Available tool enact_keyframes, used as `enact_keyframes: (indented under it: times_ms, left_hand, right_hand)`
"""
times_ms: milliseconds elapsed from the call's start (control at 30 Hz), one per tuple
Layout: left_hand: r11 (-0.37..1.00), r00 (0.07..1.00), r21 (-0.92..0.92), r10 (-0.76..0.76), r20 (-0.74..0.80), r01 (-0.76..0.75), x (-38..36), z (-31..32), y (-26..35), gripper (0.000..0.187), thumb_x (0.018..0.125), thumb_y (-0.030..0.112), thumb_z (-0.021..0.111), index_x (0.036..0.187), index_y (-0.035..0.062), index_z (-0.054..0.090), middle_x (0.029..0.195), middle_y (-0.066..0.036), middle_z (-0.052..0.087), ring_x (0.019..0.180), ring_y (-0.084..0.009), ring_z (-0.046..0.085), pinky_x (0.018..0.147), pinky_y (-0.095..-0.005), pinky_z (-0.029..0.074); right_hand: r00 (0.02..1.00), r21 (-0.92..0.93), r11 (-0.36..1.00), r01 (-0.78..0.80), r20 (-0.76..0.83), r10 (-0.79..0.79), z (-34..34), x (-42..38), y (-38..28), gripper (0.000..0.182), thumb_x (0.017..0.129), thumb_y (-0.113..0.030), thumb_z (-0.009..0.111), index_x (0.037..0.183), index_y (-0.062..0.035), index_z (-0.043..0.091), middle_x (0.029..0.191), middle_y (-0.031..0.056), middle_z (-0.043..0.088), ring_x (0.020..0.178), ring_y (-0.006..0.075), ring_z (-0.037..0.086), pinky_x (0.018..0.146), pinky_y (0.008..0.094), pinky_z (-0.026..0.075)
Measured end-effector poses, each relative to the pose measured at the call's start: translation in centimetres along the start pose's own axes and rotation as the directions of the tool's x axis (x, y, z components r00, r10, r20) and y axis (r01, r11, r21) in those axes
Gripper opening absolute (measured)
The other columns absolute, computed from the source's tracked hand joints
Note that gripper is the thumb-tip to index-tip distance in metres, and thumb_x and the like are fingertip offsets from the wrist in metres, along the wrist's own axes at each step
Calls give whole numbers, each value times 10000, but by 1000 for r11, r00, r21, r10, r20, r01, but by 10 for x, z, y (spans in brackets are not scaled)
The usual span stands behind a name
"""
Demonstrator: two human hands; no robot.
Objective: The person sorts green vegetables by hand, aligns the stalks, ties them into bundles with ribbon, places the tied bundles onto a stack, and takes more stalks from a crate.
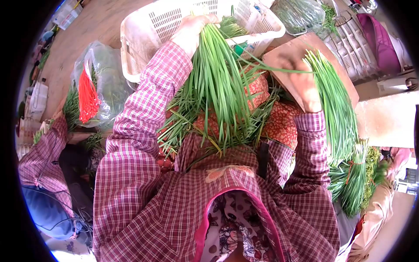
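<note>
My left hand (192,31) is closed around the pale stem ends of a bunch of long, flat green leaves that look like garlic chives (214,74). The bunch hangs down over my lap, its leaf tips spread out. To the right, my right hand (307,85) is blurred at the fingers. One long chive leaf (279,70) stretches from beside the bunch to these fingers, which appear to grip it. Right beside that hand lies a thick pile of chives (334,105) on a brown board (286,59). Loose leaves (183,120) cover the red patterned cloth (281,120) on my lap.
A white plastic basket (150,30) with greens inside stands just ahead. Left of it are a clear bag (111,83) and red ties (87,96). A tied chive bundle (354,174) lies at lower right. Other people's sleeves (46,161) show at both sides.
</note>
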State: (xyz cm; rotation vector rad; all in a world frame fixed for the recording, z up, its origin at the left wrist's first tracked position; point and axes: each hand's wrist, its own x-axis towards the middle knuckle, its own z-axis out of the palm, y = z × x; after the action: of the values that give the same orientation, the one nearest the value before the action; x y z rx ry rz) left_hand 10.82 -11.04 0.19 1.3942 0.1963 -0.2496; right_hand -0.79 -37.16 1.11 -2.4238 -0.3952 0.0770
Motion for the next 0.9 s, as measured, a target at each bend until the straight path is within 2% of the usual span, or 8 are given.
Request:
enact_keyframes:
  times_ms: [100,200,300,367,500,667,867,900]
  left_hand:
    - [999,1000,-49,-11,2,11,3,9,-6,169,802,91,704,948,6,697,838,-83,690,661,-175,662,588,-311,592]
    - [997,997,-19,76,16,-76,0,19,-5,193,825,90,668,988,-14,676,890,-104,695,797,-199,671,716,-306,581]
    - [998,997,3,63,52,-64,-6,22,0,213,872,84,607,1046,-36,636,1018,-118,688,909,-207,662,775,-313,576]
    - [998,994,-32,55,89,-53,-5,19,0,211,880,93,606,1047,-33,632,1025,-122,686,932,-211,663,787,-323,582]
    - [978,973,-196,-26,230,72,9,10,-8,245,864,96,639,1076,-26,628,972,-126,681,836,-215,668,729,-339,596]
    - [990,965,-122,-34,260,67,11,10,-5,232,885,120,608,1073,-12,633,883,-95,678,697,-205,675,625,-324,600]
    - [992,976,-115,-27,217,53,35,-2,1,230,857,146,678,1036,10,631,969,-100,682,831,-185,680,734,-318,597]
    - [992,924,-123,59,377,-14,19,-3,6,209,875,134,540,966,-36,621,779,-139,661,668,-242,662,618,-317,569]
  right_hand:
    - [931,215,952,217,-339,-135,-5,11,-21,501,906,-336,622,1305,-55,508,1039,156,675,996,229,644,793,325,521]
    - [908,-149,972,180,-355,-223,45,33,-45,851,829,-647,563,1325,34,441,1150,242,618,1096,373,593,965,436,449]
    - [911,-241,961,136,-351,-218,77,56,-31,748,863,-557,599,1315,26,475,1135,247,623,1069,365,602,953,415,458]
    - [994,306,947,103,-1,-107,73,65,-20,548,905,-390,629,1264,15,544,1083,201,661,996,280,640,911,368,485]
    - [977,696,710,-106,207,-57,66,67,-13,364,925,-203,626,1226,-1,591,1023,61,691,890,117,641,830,276,513]
    - [955,772,604,-198,291,-60,59,69,-11,357,928,-195,624,1231,-9,593,1045,64,686,923,122,639,860,271,507]
    - [992,593,802,68,47,-119,61,72,-18,435,898,-300,655,1225,-20,600,1035,95,690,927,142,640,867,290,498]
    - [992,592,803,70,44,-119,61,71,-21,435,898,-300,655,1225,-20,600,1035,95,690,927,142,640,867,290,498]
